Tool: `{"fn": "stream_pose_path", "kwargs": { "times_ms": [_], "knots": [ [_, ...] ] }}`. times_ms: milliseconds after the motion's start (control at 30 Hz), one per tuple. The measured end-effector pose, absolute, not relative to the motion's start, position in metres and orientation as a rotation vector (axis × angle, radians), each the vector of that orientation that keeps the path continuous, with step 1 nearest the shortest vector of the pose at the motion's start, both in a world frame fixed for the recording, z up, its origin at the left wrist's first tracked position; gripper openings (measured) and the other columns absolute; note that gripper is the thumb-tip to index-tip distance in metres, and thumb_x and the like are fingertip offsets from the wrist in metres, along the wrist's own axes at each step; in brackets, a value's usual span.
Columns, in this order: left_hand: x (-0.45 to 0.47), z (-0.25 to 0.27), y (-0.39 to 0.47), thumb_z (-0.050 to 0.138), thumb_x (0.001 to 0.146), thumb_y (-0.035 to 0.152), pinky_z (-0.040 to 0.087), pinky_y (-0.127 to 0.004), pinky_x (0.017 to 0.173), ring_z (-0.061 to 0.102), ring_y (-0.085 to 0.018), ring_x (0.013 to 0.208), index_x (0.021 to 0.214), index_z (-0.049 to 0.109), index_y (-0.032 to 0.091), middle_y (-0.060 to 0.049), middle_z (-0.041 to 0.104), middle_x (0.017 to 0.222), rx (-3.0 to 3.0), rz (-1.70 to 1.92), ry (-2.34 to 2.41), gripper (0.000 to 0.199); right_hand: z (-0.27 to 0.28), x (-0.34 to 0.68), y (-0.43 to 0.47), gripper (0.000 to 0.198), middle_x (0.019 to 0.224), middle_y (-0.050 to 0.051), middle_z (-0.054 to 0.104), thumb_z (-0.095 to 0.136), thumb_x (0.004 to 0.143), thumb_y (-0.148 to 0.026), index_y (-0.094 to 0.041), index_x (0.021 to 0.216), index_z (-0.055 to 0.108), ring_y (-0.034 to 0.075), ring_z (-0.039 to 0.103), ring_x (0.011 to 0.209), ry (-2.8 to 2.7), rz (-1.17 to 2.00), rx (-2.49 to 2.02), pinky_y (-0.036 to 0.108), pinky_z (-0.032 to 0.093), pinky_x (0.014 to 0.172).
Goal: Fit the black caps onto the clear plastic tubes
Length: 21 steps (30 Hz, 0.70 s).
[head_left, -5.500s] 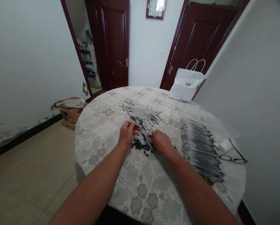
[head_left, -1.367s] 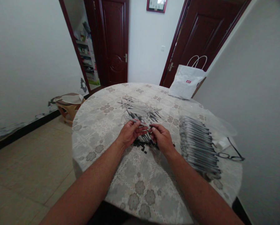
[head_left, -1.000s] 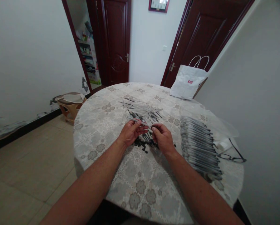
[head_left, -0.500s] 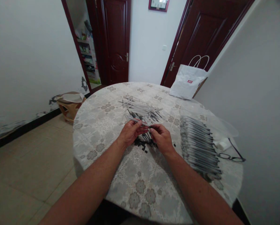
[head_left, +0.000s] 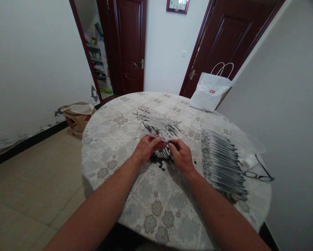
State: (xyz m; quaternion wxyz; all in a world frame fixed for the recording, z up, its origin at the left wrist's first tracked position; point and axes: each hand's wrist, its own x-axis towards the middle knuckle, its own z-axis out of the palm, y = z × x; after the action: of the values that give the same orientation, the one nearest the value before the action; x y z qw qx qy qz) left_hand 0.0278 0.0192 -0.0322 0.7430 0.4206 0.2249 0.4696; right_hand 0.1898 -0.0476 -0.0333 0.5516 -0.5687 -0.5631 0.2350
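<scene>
Left hand (head_left: 146,149): grasped the slim grey stick (head_left: 151,135) between thumb and fingers, near the middle of the desk (head_left: 106,143).
Right hand (head_left: 182,156): pinched the right end of the same stick with thumb and bent fingers; showed too small at the fingertips for finer detail.
Held stick: spanned both hands, seemingly raised above the desk, slanting from the far left toward the right fingertips.
Loose sticks (head_left: 156,120): lay scattered just far of both hands, pale at the far side, mixed with dark ones nearer.
Black pieces (head_left: 154,159): lay clustered in the near space between the hands, with a single one just right of the right hand.
Row of grey sticks (head_left: 221,164): lay packed side by side on the right, dark ends toward the right.
Glasses (head_left: 265,180): rested right of the row, near a small white object (head_left: 250,161).
White bag (head_left: 210,92): stood upright at the far right edge, handles up.
Brown stool (head_left: 79,120): stood left of the desk.
</scene>
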Motion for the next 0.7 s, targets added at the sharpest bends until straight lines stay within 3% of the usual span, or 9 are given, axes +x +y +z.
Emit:
{"fn": "stream_pose_path", "kwargs": {
  "times_ms": [200, 267, 400, 533, 633, 700],
  "knots": [
    [0.0284, -0.0325, 0.018, 0.082, 0.078, 0.033, 0.06, -0.042, 0.085, 0.075, -0.023, 0.084, 0.095, 0.064, 0.014, -0.011, 0.077, 0.097, 0.964, 0.993, 0.498, 0.032, -0.0318, 0.1895, -0.0515, 0.041, 0.064, -0.001, 0.058, 0.041, 0.101, -0.048, -0.021, 0.075, 0.059, 0.015, 0.052, 0.06, -1.422, 0.5, -1.44, 0.027, 0.039, 0.058],
    [0.0287, -0.0337, 0.0183, 0.082, 0.078, 0.033, 0.06, -0.041, 0.084, 0.075, -0.022, 0.084, 0.095, 0.064, 0.014, -0.011, 0.077, 0.096, 0.977, 0.987, 0.499, 0.031, -0.0338, 0.1896, -0.052, 0.039, 0.067, -0.001, 0.059, 0.038, 0.102, -0.048, -0.022, 0.082, 0.059, 0.015, 0.053, 0.059, -1.389, 0.531, -1.42, 0.027, 0.04, 0.057],
    [0.0287, -0.0365, 0.0197, 0.081, 0.079, 0.033, 0.06, -0.039, 0.083, 0.075, -0.022, 0.084, 0.095, 0.065, 0.014, -0.01, 0.076, 0.095, 0.985, 1.003, 0.495, 0.03, -0.0351, 0.1902, -0.0524, 0.024, 0.081, -0.001, 0.064, 0.054, 0.095, -0.043, -0.023, 0.106, 0.059, 0.016, 0.057, 0.066, -1.396, 0.475, -1.384, 0.027, 0.044, 0.063],
    [0.0283, -0.0369, 0.0194, 0.081, 0.079, 0.033, 0.06, -0.038, 0.083, 0.075, -0.022, 0.084, 0.095, 0.065, 0.014, -0.01, 0.076, 0.094, 0.992, 1.002, 0.488, 0.029, -0.0361, 0.1904, -0.0513, 0.021, 0.076, -0.001, 0.061, 0.051, 0.096, -0.041, -0.023, 0.095, 0.061, 0.017, 0.055, 0.068, -1.465, 0.431, -1.413, 0.027, 0.042, 0.063],
    [0.0288, -0.0351, 0.0178, 0.081, 0.078, 0.032, 0.06, -0.039, 0.083, 0.075, -0.021, 0.083, 0.095, 0.065, 0.014, -0.01, 0.076, 0.094, 0.989, 0.987, 0.505, 0.03, -0.0386, 0.1909, -0.0503, 0.036, 0.067, 0.0, 0.057, 0.04, 0.101, -0.044, -0.023, 0.078, 0.057, 0.017, 0.052, 0.061, -1.482, 0.484, -1.429, 0.028, 0.04, 0.059],
    [0.0295, -0.034, 0.0169, 0.082, 0.076, 0.031, 0.06, -0.039, 0.082, 0.074, -0.021, 0.081, 0.095, 0.064, 0.014, -0.01, 0.076, 0.093, 0.974, 0.995, 0.522, 0.031, -0.04, 0.1916, -0.0504, 0.039, 0.066, 0.0, 0.057, 0.036, 0.102, -0.044, -0.023, 0.078, 0.057, 0.016, 0.052, 0.06, -1.475, 0.498, -1.408, 0.028, 0.04, 0.059]
  ]
}}
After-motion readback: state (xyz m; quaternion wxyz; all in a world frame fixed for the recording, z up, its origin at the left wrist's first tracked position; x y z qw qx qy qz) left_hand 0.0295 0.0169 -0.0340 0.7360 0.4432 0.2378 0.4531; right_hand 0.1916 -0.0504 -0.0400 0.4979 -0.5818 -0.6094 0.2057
